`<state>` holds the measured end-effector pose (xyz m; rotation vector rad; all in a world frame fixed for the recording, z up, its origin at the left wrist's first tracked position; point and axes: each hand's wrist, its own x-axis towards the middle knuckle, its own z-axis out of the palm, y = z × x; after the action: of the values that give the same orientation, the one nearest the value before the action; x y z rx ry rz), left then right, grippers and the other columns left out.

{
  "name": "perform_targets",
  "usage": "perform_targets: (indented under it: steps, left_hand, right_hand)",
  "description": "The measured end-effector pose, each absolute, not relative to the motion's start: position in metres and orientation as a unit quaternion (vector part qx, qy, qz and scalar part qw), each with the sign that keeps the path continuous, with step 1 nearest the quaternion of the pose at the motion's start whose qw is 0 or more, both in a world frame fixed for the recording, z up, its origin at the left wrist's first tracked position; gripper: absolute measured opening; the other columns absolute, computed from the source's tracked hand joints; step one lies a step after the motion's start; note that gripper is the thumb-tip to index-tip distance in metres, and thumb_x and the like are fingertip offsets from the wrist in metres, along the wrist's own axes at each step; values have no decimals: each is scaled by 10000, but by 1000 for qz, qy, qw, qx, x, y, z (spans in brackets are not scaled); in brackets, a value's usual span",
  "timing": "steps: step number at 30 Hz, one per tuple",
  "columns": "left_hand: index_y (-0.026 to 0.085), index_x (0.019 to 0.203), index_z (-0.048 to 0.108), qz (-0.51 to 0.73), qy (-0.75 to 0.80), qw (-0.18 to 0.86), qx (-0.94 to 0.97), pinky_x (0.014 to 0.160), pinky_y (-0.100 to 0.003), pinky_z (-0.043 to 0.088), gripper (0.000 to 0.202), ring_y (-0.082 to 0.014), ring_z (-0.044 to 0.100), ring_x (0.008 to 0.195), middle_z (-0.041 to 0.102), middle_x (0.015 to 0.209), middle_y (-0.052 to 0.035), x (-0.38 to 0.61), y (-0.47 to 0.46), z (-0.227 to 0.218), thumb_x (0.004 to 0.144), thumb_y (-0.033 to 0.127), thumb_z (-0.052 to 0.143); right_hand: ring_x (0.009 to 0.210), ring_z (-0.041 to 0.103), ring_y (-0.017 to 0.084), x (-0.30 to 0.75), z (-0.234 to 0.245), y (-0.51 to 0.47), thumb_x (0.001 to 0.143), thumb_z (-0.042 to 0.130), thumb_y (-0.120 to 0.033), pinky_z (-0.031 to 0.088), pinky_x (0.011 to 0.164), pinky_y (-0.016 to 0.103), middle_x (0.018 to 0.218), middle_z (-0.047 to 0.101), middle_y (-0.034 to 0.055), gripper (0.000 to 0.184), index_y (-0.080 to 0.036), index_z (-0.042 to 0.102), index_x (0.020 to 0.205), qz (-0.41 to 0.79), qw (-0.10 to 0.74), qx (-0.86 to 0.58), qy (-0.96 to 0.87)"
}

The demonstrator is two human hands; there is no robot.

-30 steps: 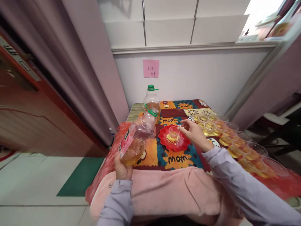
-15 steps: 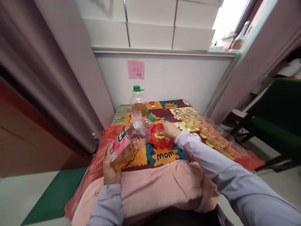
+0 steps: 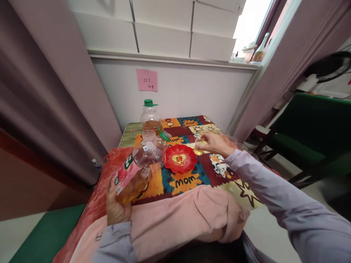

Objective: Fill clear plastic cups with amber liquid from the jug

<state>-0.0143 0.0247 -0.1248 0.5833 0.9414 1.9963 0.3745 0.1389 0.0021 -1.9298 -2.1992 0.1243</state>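
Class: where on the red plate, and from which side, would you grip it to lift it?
Probably best to pinch the scalloped rim of the red plate at its near-right edge, from the right. It lies flat on the cloth, so only the rim offers purchase, and the tilted bottle crowds its left side.

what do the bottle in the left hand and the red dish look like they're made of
The bottle in the left hand looks like clear, glossy thin plastic: the amber liquid shows through and the shoulder is ribbed. Shiny with a scalloped rim, the red dish is probably moulded plastic; glazed ceramic cannot be ruled out.
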Motion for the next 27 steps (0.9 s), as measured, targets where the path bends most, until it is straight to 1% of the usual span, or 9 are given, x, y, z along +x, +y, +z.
perform_targets:
  steps: [2, 4, 7, 9, 11, 16, 19, 23, 27]
  left_hand:
    - [280, 1315, 746, 796, 376, 415, 228, 1228, -448, 476, 499, -262, 641, 1379, 752, 1388, -20, -13, 24, -122, 846, 449, 758]
    - [277, 1273, 754, 797, 377, 415, 224, 1204, -443, 503, 460, -260, 652, 1360, 768, 1350, -17, -11, 23, -119, 846, 448, 756]
    - [256, 1204, 762, 797, 374, 421, 217, 1172, -426, 531, 420, -261, 677, 1306, 792, 1275, -19, -8, 22, -114, 838, 462, 773]
    - [254, 1171, 767, 799, 374, 424, 207, 1163, -404, 537, 431, -257, 682, 1287, 803, 1228, -10, -7, 22, -110, 816, 498, 795]
    - [268, 1153, 772, 798, 379, 425, 199, 1158, -392, 541, 453, -254, 676, 1298, 806, 1206, 5, -6, 21, -108, 782, 524, 818]
    - [283, 1129, 773, 794, 388, 426, 196, 1158, -427, 543, 438, -276, 656, 1335, 810, 1185, 1, -7, 20, -109, 767, 523, 827]
    - [272, 1096, 767, 797, 392, 419, 189, 1122, -423, 561, 423, -269, 680, 1281, 809, 1137, -1, -9, 22, -112, 750, 509, 828]
    - [250, 1088, 769, 800, 380, 423, 192, 1079, -428, 584, 430, -262, 717, 1174, 807, 1112, -15, -11, 23, -115, 738, 492, 831]
    - [267, 1065, 779, 806, 381, 416, 178, 1103, -398, 565, 357, -243, 711, 1189, 811, 1138, 1, -11, 23, -116, 777, 475, 817]
  right_hand:
    - [1070, 754, 337, 408, 0, 137, 864, 777, -592, 555, 889, 396, 1179, 800, 147, 548, -183, 762, 1228, 28, 99, -673, -733]
    - [1158, 724, 372, 438, -10, 136, 823, 803, -619, 545, 985, 474, 1263, 766, 177, 568, -179, 767, 1180, 1, 87, -681, -727]
    - [1368, 603, 424, 471, -34, 136, 773, 842, -640, 412, 1167, 641, 1494, 633, 225, 561, -184, 768, 1090, -42, 90, -672, -734]
    - [1469, 506, 442, 483, -51, 137, 776, 831, -674, 315, 1211, 720, 1580, 558, 228, 564, -195, 765, 1067, -52, 104, -667, -736]
    - [1509, 452, 443, 489, -65, 137, 808, 790, -703, 269, 1218, 753, 1598, 537, 223, 559, -204, 767, 1058, -50, 111, -666, -736]
    - [1558, 367, 445, 486, -82, 138, 839, 764, -685, 221, 1246, 744, 1646, 481, 236, 547, -187, 781, 1064, -58, 103, -679, -724]
    - [1585, 330, 446, 485, -84, 137, 846, 771, -672, 201, 1276, 705, 1677, 441, 255, 575, -155, 783, 1097, -65, 81, -694, -712]
    - [1578, 349, 446, 487, -86, 139, 855, 747, -715, 210, 1285, 669, 1681, 439, 264, 635, -140, 781, 1122, -70, 58, -715, -693]
    - [1560, 378, 451, 491, -90, 139, 878, 692, -752, 250, 1260, 679, 1674, 460, 262, 671, -150, 774, 1165, -84, 50, -720, -687]
